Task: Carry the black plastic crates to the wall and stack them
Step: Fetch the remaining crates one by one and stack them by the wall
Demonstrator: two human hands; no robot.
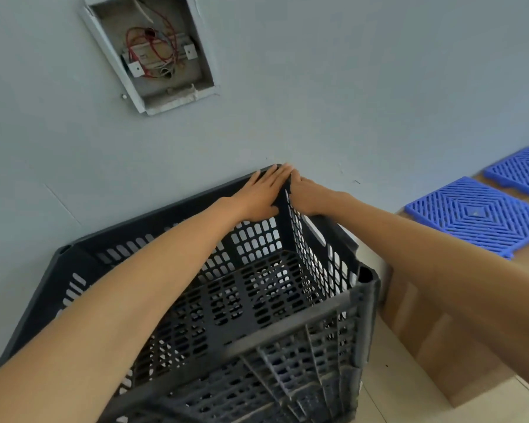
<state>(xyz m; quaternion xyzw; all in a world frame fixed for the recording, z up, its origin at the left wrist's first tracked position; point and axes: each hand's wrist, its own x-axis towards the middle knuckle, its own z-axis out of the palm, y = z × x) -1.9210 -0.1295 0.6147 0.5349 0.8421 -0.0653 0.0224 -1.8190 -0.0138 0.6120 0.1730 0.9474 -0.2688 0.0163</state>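
A black plastic crate with perforated walls and floor stands close against the grey-blue wall, its far rim touching or nearly touching it. More black lattice shows beneath its near side, so it appears to sit on another crate. Both my arms reach across the open top to the far right corner. My left hand lies flat on the far rim at that corner, fingers together. My right hand presses the outside of the same corner. Whether either hand grips the rim is unclear.
An open electrical box with red wires is set in the wall above. To the right a brown cardboard box stands on the pale floor, with blue plastic grid panels lying on top of it and further back.
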